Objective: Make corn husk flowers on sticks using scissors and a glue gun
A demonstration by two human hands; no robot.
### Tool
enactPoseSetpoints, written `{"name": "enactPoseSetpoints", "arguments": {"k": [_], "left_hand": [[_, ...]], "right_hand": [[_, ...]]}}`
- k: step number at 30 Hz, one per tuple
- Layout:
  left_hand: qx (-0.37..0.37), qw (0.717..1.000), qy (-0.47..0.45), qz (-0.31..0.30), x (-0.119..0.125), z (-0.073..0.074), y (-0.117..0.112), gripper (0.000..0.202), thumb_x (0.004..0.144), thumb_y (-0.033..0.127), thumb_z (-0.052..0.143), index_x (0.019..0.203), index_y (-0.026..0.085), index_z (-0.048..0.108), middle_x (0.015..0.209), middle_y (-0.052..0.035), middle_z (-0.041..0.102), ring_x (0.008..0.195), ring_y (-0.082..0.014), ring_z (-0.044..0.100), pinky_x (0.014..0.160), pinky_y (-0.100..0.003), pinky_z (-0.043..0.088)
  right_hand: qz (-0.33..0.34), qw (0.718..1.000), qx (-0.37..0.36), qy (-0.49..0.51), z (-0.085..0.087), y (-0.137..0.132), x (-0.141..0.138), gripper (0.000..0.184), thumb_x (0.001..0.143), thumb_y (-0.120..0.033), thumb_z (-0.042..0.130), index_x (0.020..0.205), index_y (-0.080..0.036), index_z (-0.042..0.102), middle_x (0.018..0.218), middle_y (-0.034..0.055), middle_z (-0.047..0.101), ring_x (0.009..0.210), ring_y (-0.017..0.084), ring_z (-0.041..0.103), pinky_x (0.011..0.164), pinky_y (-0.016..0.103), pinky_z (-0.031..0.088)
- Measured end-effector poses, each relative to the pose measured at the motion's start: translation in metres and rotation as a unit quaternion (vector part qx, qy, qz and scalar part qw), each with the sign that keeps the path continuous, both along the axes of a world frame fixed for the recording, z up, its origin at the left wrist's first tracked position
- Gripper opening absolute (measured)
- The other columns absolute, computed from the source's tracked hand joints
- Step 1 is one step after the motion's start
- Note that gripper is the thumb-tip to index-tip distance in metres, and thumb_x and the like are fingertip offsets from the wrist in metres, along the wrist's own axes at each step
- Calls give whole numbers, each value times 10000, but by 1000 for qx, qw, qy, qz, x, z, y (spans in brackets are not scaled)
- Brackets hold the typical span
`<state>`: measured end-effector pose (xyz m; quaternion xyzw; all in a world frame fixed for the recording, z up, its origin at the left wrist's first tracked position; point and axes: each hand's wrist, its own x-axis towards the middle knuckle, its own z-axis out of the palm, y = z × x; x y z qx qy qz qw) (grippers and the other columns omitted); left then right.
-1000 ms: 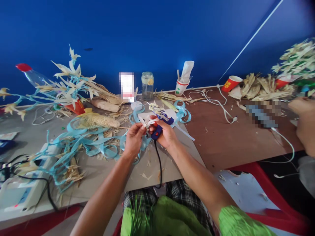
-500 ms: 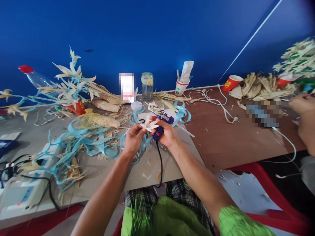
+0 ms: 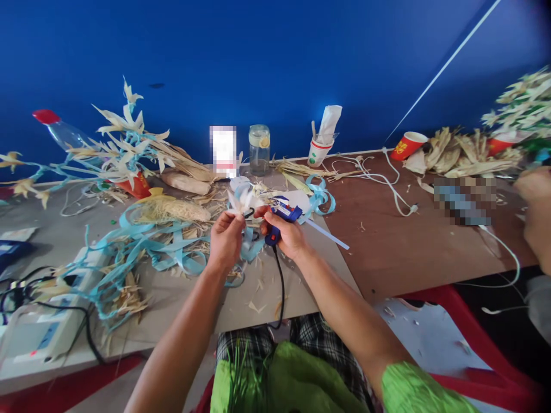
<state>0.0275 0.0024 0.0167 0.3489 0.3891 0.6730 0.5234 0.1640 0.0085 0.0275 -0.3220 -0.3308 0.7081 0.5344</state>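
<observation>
My left hand (image 3: 227, 236) pinches a pale flower (image 3: 241, 202) of pointed husk petals between thumb and fingers. Wrapped in my right hand (image 3: 291, 234) is a blue hot glue gun (image 3: 284, 210), its dark nozzle pointing left close beside the flower. Whether the nozzle touches the petals I cannot tell. A whitish glue stick (image 3: 328, 234) sticks out of its back, and a black cord (image 3: 282, 287) hangs down from its handle. Light blue ribbon (image 3: 189, 261) lies in loops to the left of my hands.
A branch of husk flowers (image 3: 133, 129) leans at the left near a power strip (image 3: 64, 321). At the back stand a glass jar (image 3: 259, 152) and a white cup (image 3: 321, 152). Dried husks (image 3: 456, 152) lie at the right, near another person's hand (image 3: 534, 189).
My left hand and the flower have moved left and a little up, away from my right hand. The glue gun has turned, its glue stick now showing farther to the right.
</observation>
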Motion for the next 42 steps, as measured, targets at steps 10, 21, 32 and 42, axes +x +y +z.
{"name": "enactPoseSetpoints", "arguments": {"k": [10, 21, 32, 42], "left_hand": [[-2, 995, -101, 25, -27, 5, 11, 155, 671, 166, 675, 725, 174, 530, 747, 12, 574, 595, -46, 496, 603, -203, 414], [8, 996, -80, -49, -13, 13, -1, 196, 679, 247, 682, 695, 193, 495, 691, 17, 505, 577, -71, 466, 658, -265, 445], [14, 979, -190, -78, -15, 13, -1, 170, 663, 102, 688, 705, 177, 542, 715, 17, 553, 586, -57, 488, 670, -241, 445], [-14, 980, -192, -55, -16, 15, 1, 161, 662, 109, 668, 699, 168, 523, 669, 29, 512, 563, -49, 463, 636, -221, 436]], "right_hand": [[-10, 1000, -17, 11, -5, 2, -1, 238, 606, -325, 758, 763, -177, 657, 764, 5, 683, 619, 100, 596, 581, 216, 460], [177, 961, -187, 99, -10, 2, -1, 275, 669, -293, 718, 883, -136, 647, 699, 45, 695, 617, 150, 638, 612, 291, 523], [134, 980, -124, 83, -8, 5, 5, 131, 793, -234, 589, 814, -120, 652, 801, 77, 718, 736, 166, 676, 677, 272, 539], [118, 983, -105, 96, -2, 9, 20, 169, 791, -268, 591, 869, -127, 642, 842, 79, 713, 620, 141, 646, 582, 272, 535]]}}
